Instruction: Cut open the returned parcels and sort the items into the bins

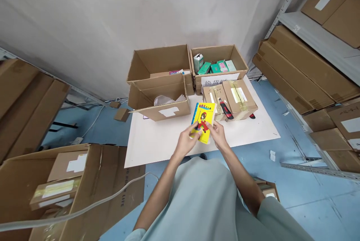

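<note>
A yellow booklet (204, 115) with a cartoon figure in red is held up over the near part of the white table (157, 139). My left hand (188, 139) grips its lower left side, thumb across the cover. On the lower right, my right hand (218, 133) pinches the edge, its thumb also on the front. Just beyond the booklet, a red and black box cutter (225, 109) rests on two taped cartons (240, 96).
Behind stand an open box (160, 59), another with green packets (216, 83) and a smaller open box (165, 111). A large box of parcels (95, 181) is at lower left, with a pale cable (112, 196) across it. Shelves (317, 35) hold cartons on the right.
</note>
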{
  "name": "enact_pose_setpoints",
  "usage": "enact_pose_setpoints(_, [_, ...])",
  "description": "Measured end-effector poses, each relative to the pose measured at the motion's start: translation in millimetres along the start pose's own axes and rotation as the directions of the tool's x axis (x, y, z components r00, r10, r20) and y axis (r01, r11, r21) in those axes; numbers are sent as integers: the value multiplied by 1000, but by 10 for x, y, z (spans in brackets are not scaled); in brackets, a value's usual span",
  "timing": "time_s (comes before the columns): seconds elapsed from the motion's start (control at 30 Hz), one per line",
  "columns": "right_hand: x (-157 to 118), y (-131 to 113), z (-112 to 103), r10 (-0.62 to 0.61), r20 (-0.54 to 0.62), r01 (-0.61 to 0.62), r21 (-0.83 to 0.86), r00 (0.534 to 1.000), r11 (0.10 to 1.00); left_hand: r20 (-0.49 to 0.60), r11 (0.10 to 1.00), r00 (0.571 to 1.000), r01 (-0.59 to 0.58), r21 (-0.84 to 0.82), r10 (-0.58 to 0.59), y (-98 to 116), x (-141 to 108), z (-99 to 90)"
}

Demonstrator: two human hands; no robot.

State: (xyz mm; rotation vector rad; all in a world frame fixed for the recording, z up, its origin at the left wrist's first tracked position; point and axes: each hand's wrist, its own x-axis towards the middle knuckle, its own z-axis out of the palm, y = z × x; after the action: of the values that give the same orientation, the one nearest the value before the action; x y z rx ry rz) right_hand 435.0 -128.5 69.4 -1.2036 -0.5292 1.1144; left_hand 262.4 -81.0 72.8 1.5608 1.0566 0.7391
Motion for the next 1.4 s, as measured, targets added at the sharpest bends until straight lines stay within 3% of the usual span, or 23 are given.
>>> enact_pose_setpoints(0.1, [1,-135,-151,107,92,-114,78,990,990,-147,978,976,139,-155,-162,-43,104,-281])
enact_pose_setpoints(0.23, [-35,-295,-205,154,198,-174,90,968,981,17,896,966,247,-369,-259,135,136,-554])
enact_pose_setpoints(0.4, [6,-399,-208,131,232,-134,0,964,991,61,910,975,219,-353,-211,394,111,-610])
enact_pose_setpoints(0.5, [48,-500,-217,32,247,-10,-89,968,996,42,948,990,138,-288,-131,440,147,-655])
enact_pose_setpoints(0.63, [93,-697,-236,-185,316,263,-225,931,938,-57,988,993,-106,-115,100,503,219,-787])
enact_pose_setpoints(0.77, [113,-810,-251,-363,435,509,-288,824,811,-106,930,925,-356,92,364,645,246,-880])
enact_pose_setpoints(0.87, [105,-784,-249,-425,442,568,-264,790,780,-127,893,888,-423,156,442,719,242,-881])
enact_pose_setpoints(0.97, [89,-726,-257,-420,387,534,-261,821,804,-142,907,896,-410,100,421,738,231,-860])
enact_pose_setpoints(1.13, [71,-679,-259,-340,268,407,-257,902,877,-141,956,952,-283,-75,271,729,223,-864])
enact_pose_setpoints(1.27, [50,-674,-211,-323,157,355,-281,933,891,-155,984,974,-173,-38,166,686,239,-900])
enact_pose_setpoints(1.4, [29,-717,-171,-301,146,334,-370,942,867,-16,996,998,-65,-60,64,632,248,-929])
